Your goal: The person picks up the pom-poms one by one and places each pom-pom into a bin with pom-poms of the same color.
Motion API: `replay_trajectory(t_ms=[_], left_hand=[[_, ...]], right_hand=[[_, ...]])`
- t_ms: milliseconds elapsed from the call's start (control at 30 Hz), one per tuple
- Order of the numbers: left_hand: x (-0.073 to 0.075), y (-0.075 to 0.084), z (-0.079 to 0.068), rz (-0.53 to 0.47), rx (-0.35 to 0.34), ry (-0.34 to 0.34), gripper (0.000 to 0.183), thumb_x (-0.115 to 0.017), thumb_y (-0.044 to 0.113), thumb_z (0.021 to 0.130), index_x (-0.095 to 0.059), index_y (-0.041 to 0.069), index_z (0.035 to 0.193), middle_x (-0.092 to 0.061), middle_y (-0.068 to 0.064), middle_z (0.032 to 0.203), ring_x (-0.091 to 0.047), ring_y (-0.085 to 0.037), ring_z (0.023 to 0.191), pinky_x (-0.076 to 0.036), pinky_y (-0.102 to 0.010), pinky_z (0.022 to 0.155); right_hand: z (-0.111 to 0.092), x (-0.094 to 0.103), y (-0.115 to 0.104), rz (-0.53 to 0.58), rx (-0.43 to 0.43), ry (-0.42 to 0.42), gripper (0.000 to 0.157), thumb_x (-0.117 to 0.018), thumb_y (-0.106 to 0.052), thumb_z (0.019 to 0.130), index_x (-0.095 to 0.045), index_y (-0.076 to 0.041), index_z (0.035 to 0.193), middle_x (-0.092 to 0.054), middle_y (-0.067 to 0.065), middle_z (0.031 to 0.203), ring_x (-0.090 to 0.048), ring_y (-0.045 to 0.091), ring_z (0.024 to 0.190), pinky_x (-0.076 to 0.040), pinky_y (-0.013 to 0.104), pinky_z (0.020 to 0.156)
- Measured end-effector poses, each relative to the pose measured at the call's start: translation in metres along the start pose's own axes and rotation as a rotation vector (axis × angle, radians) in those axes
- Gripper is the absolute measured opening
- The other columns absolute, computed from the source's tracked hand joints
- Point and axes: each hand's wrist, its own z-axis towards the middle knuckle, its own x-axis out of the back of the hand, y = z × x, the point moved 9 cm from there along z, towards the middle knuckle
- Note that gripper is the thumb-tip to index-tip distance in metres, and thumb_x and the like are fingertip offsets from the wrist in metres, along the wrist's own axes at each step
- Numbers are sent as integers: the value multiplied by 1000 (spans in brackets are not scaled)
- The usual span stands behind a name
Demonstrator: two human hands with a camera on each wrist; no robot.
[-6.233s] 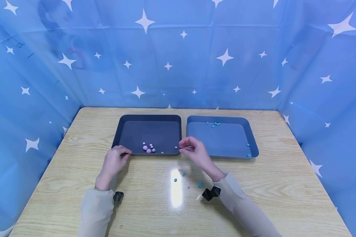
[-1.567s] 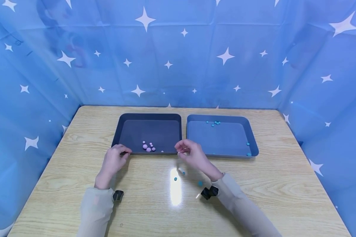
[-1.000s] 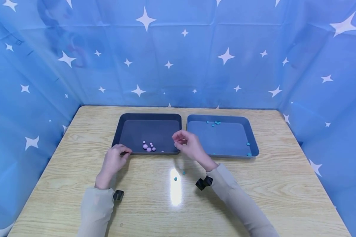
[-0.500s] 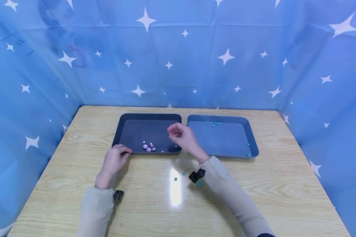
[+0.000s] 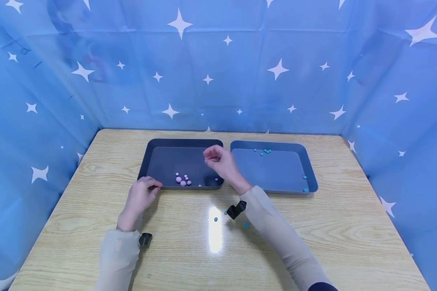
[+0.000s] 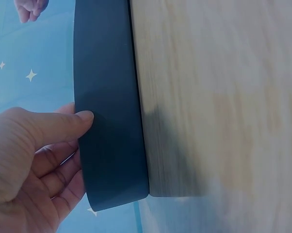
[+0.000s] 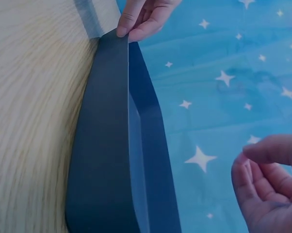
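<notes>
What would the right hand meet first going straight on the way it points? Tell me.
Likely the dark tray, towards its far side, since the right hand points across it; depth is unclear, so it may pass over and meet the starry curtain.

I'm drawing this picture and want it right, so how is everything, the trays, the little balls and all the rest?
Dark tray: upright, open-topped, pink balls inside.
Blue tray: upright, open-topped, teal balls inside.
Pink balls: some bunched, some apart.
Loose teal balls: lying on the table.
Left grip: pinching the dark tray's rim.
Right grip: above the dark tray, fingers bent; can't tell if it's holding anything.
Starry curtain: hanging, creased.
</notes>
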Motion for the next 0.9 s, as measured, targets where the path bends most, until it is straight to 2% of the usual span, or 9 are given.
replay_trajectory(t_ms=[133, 433, 900], left_hand=[[0, 0, 0, 0, 0, 1, 15, -72, -12, 69, -72, 2, 74, -67, -8, 76, -63, -29, 77, -51, -44, 69], [-1, -2, 0, -1, 16, -13, 13, -72, -10, 70, -72, 1, 76, -67, -9, 76, -63, -29, 78, -51, -44, 69], [0, 0, 0, -1, -4, 10, 15, -72, -13, 68, -72, 0, 74, -67, -9, 75, -63, -29, 76, -51, -44, 68]], right_hand=[[7, -2, 1, 0, -26, 30, 18, -63, 5, 84, -63, 0, 101, -64, 17, 99, -62, 23, 89, -52, 28, 78], [19, -4, 5, -7, -23, 89, 17, -66, 5, 83, -65, -1, 99, -65, 11, 94, -62, 21, 85, -53, 26, 77], [29, -6, 17, 15, -59, 129, 16, -65, 5, 83, -66, 1, 98, -65, 14, 94, -62, 25, 86, -52, 29, 77]])
